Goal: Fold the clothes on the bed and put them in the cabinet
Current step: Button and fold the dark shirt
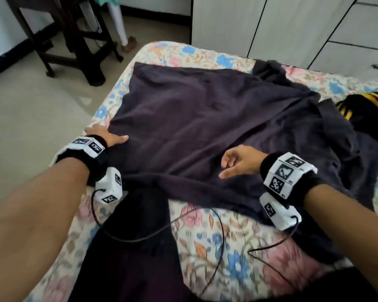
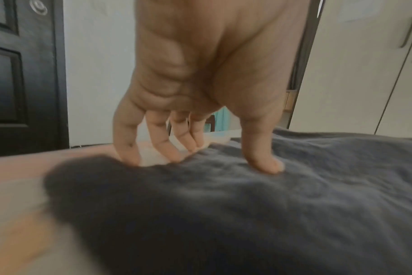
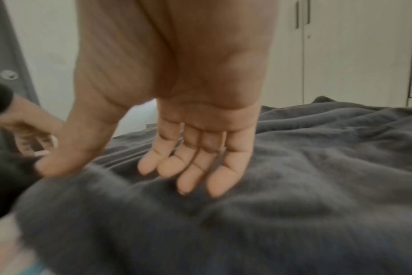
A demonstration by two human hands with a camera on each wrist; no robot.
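Floral bedsheet [image 1: 216, 243] in pink, blue and orange covers the bed, which stands on a pale tiled floor [image 1: 31, 110] beside a white cabinet [image 1: 292, 27] with drawers. On that sheet a dark purple garment [image 1: 194, 118] lies spread flat. At its near-left edge the left hand [image 1: 106, 136] presses down with straight, spread fingers. Over its near hem hangs the right hand [image 1: 240, 162], fingers loosely curled, holding nothing. Beyond the garment's right side lies a black-and-yellow striped cloth [image 1: 367, 105]. Dark wooden furniture legs [image 1: 79, 46] stand on the floor.

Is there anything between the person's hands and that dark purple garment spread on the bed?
Nothing visible. The left hand already rests at the dark purple cloth garment, thumb on its edge. The right hand hovers just above it, fingers relaxed, with only air between.
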